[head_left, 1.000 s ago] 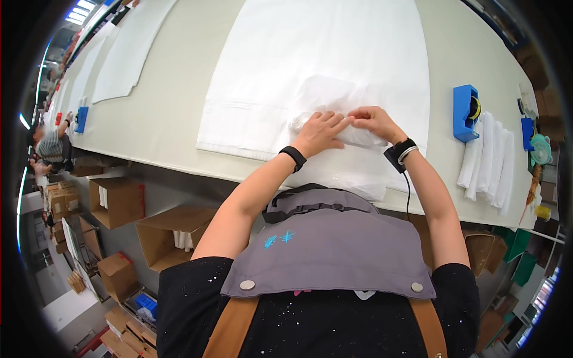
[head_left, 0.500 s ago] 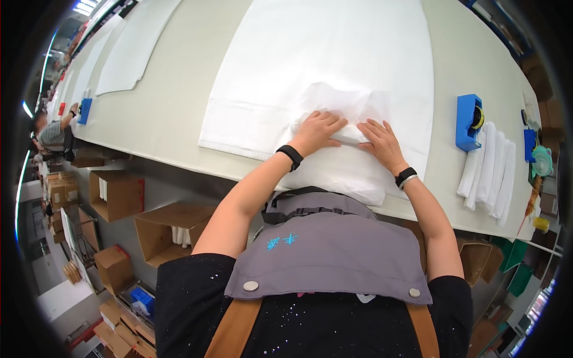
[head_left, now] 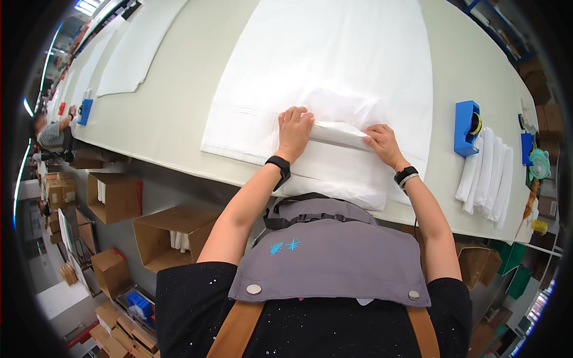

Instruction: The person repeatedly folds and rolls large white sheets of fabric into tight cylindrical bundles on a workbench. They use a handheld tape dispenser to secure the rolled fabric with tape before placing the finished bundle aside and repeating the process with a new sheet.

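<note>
"What are we working on, broadly?"

"The table [head_left: 179, 89] runs under everything and out past both our hands. On it, the broad white sheets [head_left: 334, 48] spread away beyond our fingertips."

"And next in size?"

"Well out to the right of our right hand, we see a row of white rolls [head_left: 489, 176]. The white bundle [head_left: 338, 132] lies on the sheets, stretched between our two hands, with a filmy layer [head_left: 346, 104] just beyond it. A blue tape dispenser [head_left: 465, 134] stands to the right of our right hand."

"So what has just changed?"

"Half a second ago we had both palms laid over the bundle, fingers spread. Now our left hand [head_left: 294, 131] has slid out to its left end, fingers curled in around it, and our right hand [head_left: 383, 144] pinches the right end between thumb and fingers."

"Meaning what?"

"We judge that the bundle is now held by its ends rather than pressed down, leaving its middle bare between our hands."
</note>
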A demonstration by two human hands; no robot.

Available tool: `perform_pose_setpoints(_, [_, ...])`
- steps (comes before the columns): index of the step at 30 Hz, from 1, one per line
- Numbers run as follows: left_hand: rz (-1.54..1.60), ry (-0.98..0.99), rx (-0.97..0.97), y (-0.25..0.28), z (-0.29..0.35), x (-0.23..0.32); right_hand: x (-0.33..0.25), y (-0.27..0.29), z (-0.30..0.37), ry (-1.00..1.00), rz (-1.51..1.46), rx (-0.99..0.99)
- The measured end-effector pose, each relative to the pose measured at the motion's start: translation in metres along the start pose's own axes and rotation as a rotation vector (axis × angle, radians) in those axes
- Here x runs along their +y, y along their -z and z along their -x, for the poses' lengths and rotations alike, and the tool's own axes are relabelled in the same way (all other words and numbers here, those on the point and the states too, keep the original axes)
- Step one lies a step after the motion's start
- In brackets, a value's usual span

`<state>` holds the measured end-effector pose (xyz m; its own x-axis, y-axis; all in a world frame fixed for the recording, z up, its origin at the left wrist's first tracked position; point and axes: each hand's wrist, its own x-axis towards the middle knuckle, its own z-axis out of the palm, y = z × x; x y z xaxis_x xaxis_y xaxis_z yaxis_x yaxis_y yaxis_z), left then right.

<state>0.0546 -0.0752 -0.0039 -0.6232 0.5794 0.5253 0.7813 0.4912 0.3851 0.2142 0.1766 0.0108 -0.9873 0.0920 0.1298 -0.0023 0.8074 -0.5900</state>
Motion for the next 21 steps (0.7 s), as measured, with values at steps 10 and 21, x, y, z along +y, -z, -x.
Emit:
perform_pose_setpoints(10, [-0.094,-0.255,-0.406,-0.022,-0.027,0.053,-0.044,0.004,-0.007,0.182,0.373,0.209])
perform_pose_setpoints(21, [0.076,-0.155,-0.373,0.002,-0.027,-0.021,-0.040,-0.007,-0.026,0.126,0.211,0.081])
